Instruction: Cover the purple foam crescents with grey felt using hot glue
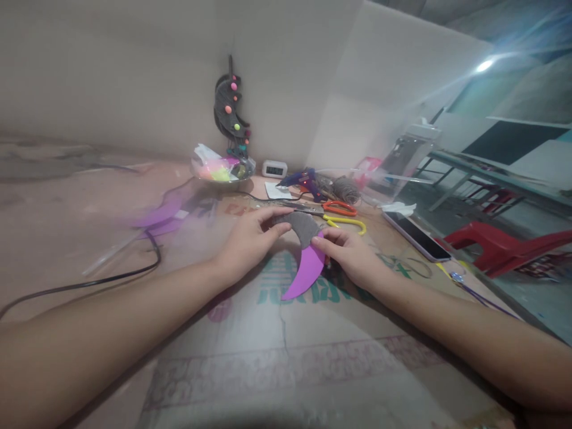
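A crescent-shaped foam piece [307,269] is held up above the cardboard. Its lower half is bare purple, and grey yarn or cord covers the upper half. My left hand [255,233] pinches the grey tip between thumb and fingers. On the other side, my right hand [343,250] grips the outer edge where the grey meets the purple, thumb in front. Just beyond the crescent lie orange-handled scissors [339,208] and yellow-handled scissors [346,224]. Behind them a dark blue glue gun [306,180] with a small red light rests near a ball of grey yarn [346,189].
Purple foam sheets [163,215] and a black cable [134,271] lie at left. A clear bowl [223,176], a grey crescent decoration with coloured balls [229,110] and a small clock [274,169] stand by the wall. A phone [415,235] lies right, near a red chair [500,244].
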{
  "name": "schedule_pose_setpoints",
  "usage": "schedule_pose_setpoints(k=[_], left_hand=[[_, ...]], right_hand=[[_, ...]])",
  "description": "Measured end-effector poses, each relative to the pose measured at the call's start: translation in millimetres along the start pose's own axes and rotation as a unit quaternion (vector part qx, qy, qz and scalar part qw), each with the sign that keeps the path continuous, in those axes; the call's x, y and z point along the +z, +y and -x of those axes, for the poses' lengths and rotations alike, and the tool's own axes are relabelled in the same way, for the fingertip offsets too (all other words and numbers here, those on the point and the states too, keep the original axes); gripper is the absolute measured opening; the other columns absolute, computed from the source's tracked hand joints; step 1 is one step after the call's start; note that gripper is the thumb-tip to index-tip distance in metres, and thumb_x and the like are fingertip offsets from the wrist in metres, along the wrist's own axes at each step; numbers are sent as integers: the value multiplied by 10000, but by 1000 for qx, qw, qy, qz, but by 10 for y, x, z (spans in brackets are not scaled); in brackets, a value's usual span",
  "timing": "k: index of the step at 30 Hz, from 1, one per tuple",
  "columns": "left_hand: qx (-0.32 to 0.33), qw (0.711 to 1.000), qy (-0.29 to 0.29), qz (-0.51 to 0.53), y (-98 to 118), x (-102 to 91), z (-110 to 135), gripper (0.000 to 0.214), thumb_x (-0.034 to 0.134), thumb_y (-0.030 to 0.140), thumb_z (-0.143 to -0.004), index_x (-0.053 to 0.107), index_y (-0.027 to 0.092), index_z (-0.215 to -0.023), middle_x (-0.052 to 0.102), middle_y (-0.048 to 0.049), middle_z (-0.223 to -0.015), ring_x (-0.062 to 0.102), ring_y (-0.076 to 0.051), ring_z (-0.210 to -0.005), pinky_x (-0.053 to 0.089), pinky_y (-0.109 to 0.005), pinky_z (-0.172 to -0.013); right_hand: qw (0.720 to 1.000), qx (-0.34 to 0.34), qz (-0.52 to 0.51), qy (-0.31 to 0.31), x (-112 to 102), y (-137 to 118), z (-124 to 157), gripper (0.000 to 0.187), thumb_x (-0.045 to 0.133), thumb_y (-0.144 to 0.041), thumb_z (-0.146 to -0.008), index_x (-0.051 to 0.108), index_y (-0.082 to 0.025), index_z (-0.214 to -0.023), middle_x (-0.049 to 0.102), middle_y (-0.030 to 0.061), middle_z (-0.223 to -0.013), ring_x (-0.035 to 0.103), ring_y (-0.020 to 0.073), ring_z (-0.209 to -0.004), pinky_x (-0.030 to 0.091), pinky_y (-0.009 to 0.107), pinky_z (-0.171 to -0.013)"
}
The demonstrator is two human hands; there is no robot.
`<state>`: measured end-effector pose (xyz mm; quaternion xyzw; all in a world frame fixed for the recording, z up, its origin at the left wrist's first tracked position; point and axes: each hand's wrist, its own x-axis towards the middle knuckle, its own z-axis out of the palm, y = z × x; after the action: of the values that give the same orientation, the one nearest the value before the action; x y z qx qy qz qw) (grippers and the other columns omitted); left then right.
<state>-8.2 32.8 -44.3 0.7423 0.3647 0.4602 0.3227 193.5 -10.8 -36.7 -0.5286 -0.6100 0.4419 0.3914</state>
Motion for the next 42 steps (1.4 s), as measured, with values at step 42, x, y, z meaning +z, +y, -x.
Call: schedule_pose_setpoints(k=[42], left_hand=[[-115,981,-124,98,-101,26,-31,302,610,409,-777,654,155,-936,675,-35,-774,573,-133,-630,426,-230,-556]], right_hand=[[897,-198,385,93,-451,-52,-333,253,587,-286,-828,658,-185,-1049,672,102,-1056,607,239,-915,473,384,-820]])
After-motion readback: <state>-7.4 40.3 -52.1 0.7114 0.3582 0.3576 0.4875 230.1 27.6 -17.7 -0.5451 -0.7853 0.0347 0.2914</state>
